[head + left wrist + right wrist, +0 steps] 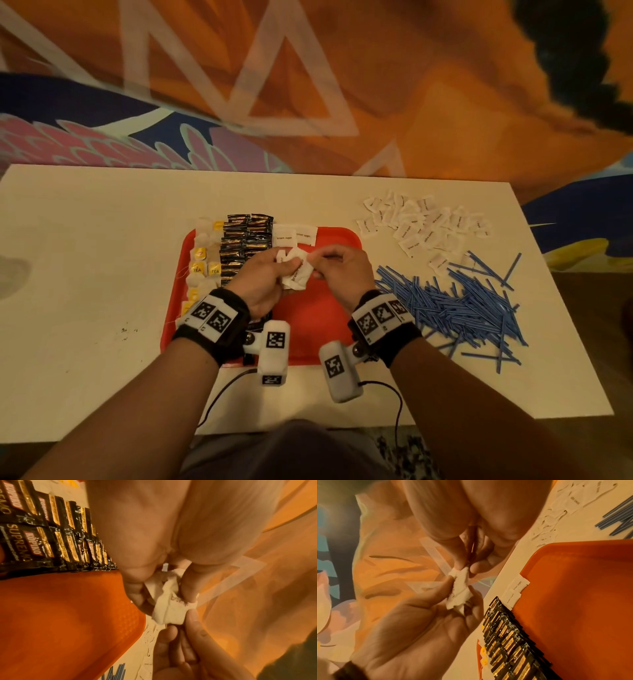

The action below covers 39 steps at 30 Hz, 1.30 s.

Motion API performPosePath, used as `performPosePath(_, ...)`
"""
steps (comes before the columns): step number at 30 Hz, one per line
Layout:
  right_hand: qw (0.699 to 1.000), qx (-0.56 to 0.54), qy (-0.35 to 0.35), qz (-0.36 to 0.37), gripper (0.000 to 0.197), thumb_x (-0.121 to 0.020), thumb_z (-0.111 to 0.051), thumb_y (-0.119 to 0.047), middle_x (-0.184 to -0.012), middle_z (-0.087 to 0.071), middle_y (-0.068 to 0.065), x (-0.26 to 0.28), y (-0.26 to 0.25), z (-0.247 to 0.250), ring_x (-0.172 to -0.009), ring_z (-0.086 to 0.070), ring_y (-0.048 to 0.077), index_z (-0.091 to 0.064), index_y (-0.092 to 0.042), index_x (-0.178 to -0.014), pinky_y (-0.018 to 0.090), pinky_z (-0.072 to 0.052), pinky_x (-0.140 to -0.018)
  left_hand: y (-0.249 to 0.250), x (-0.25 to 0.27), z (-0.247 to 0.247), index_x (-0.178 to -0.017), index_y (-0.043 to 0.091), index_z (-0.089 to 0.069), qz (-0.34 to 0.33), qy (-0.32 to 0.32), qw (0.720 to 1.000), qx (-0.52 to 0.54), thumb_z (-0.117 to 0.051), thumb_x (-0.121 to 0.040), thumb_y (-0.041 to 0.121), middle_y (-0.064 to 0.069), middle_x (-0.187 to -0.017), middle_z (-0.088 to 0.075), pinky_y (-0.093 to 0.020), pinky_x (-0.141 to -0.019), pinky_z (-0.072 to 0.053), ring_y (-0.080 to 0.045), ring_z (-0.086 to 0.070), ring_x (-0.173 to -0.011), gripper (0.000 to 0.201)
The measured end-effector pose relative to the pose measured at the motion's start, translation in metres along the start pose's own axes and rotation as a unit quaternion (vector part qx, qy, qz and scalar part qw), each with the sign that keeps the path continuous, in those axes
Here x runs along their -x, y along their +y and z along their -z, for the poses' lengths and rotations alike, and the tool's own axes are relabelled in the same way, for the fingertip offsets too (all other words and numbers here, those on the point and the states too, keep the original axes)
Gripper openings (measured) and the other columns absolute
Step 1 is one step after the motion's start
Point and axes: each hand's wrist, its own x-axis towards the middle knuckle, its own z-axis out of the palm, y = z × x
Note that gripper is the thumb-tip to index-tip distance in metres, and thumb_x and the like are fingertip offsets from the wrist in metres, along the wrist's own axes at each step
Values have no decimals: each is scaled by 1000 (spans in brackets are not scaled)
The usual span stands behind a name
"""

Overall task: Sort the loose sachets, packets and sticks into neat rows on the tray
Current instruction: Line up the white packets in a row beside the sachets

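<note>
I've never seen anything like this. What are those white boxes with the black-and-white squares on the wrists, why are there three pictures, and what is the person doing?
There is no robot here, just a person wearing cameras. The big picture comes from a camera on the head, looking down at a white table. The other two come from the small white boxes strapped to each wrist, looking along the fingers; the patterned squares are printed markers.

On the red tray lie rows of tea bags, black coffee packets and two brown sugar sachets. More loose white sachets and a heap of blue sticks wait on the table to the right.

The left hand holds a small bunch of sugar sachets over the tray, and the right hand pinches the edge of one.
</note>
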Motion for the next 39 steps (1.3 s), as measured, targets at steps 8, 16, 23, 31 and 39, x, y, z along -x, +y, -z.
performPosePath(8, 997, -67, 46, -17, 13, -89, -68, -7, -84, -72, 2, -2, 5, -8, -70, -70, 9, -68, -16, -79, 38, -60, -82, -9, -1, -3, -102, 8, -66, -57, 78, 995, 26, -59, -97, 15, -4, -82, -66, -23, -58, -46, -12, -56, -67, 11)
performPosePath(16, 994, -51, -75, -63, 12, -86, -72, -8, -85, -72, 2, -8, 0, 0, -73, -68, 12, -69, -18, -91, 24, -50, -57, -10, -6, 4, -91, 5, -72, -147, 107, 969, -169, -73, -87, 6, 2, -72, -68, -16, -53, -44, -5, -59, -59, 4)
performPosePath(23, 994, -99, -21, -41, 7, -82, -76, -4, -74, -72, 3, -14, 0, -7, -59, -64, 3, -75, -7, -88, 16, -48, -55, -10, -14, 9, -90, 6, -71, -139, 141, 969, -149, -73, -87, 6, 9, -62, -64, -13, -48, -40, 0, -55, -52, 4)
performPosePath(31, 993, -51, -33, -99, 17, -75, -84, -13, -81, -74, 5, -31, 13, -17, -68, -68, 15, -68, -15, -83, 28, -57, -67, -7, -30, 27, -83, 21, -71, -168, 206, 947, -178, -73, -88, 12, 3, -75, -69, -22, -53, -45, -7, -61, -62, 10)
performPosePath(39, 991, 68, -17, -116, 19, -78, -81, -26, -86, -75, 1, -89, 46, -17, -72, -70, 10, -70, -22, -93, 28, -59, -75, 1, -43, 55, -92, 14, -70, -150, 249, 933, -211, -62, -97, 17, -4, -77, -72, -24, -60, -53, -17, -70, -64, 9)
